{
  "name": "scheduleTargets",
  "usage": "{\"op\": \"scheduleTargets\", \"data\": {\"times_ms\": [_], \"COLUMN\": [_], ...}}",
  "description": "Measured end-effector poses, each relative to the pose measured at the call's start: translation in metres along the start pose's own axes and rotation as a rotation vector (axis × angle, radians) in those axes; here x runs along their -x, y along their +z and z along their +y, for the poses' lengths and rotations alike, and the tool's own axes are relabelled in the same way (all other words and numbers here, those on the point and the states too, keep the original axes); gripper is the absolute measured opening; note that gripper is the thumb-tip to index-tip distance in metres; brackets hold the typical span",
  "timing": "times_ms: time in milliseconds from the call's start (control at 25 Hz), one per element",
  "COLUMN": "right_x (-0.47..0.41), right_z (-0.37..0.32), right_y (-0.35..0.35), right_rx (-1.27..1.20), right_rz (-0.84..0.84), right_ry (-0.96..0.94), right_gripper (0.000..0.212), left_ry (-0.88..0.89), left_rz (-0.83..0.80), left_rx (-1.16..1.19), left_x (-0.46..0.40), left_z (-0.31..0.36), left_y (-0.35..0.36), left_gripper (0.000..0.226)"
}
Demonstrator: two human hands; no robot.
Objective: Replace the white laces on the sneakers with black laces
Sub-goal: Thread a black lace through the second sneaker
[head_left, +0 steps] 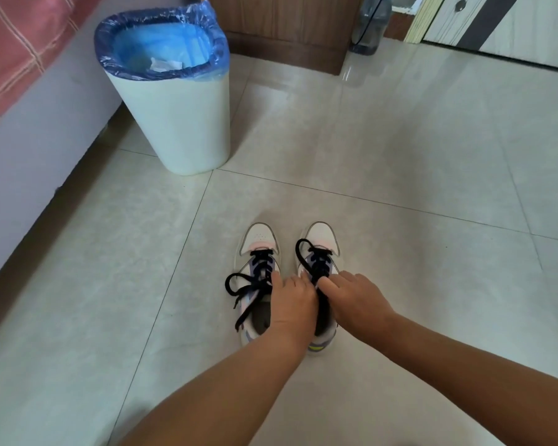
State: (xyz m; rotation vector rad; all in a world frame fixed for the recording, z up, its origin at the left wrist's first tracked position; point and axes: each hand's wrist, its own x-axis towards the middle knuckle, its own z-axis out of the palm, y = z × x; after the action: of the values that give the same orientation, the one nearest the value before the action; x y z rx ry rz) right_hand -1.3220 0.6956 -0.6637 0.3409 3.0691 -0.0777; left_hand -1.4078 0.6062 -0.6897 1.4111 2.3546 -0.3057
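Bare floor (pixel 400 156) lay around the sneakers (pixel 260 252); left hand (pixel 292 304) and right hand (pixel 354 297) pinched the black laces (pixel 316 268).

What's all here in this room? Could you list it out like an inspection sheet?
Surface: glossy pale tile floor.
Job's things: left sneaker and right sneaker side by side, toes pointing away, both threaded with black laces; bow on the left one; no white laces seen.
Clutter: white bin with blue liner, paper scrap inside.
Grips: left hand and right hand work the right sneaker's laces, fingers curled there.
Cables: dark cord at a water jug.
Surroundings: wooden cabinet, pink checked bedding, panelled door.
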Motion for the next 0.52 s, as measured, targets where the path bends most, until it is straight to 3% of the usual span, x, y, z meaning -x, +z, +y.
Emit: {"op": "scheduleTargets", "data": {"times_ms": [120,240,360,440,520], "right_x": [0.0,0.005,0.032,0.044,0.036], "right_z": [0.004,-0.003,-0.035,-0.058,-0.062], "right_y": [0.005,0.002,-0.003,-0.009,-0.001], "right_rx": [-0.043,-0.039,-0.038,-0.184,-0.303], "right_rz": [0.006,0.076,0.181,0.025,-0.194], "right_ry": [0.076,0.2,0.047,0.183,0.336], "right_gripper": [0.012,0.028,0.021,0.027,0.034], "left_ry": [-0.009,0.016,0.058,-0.028,-0.176], "left_rz": [-0.032,-0.022,0.105,0.026,-0.249], "left_rx": [-0.085,-0.05,0.144,0.29,0.784], "left_x": [-0.001,0.0,0.015,0.038,0.059], "left_z": [0.007,0.004,-0.047,-0.095,-0.123], "left_y": [-0.008,-0.022,-0.034,-0.023,-0.004], "left_gripper": [0.059,0.053,0.068,0.091,0.101]}}
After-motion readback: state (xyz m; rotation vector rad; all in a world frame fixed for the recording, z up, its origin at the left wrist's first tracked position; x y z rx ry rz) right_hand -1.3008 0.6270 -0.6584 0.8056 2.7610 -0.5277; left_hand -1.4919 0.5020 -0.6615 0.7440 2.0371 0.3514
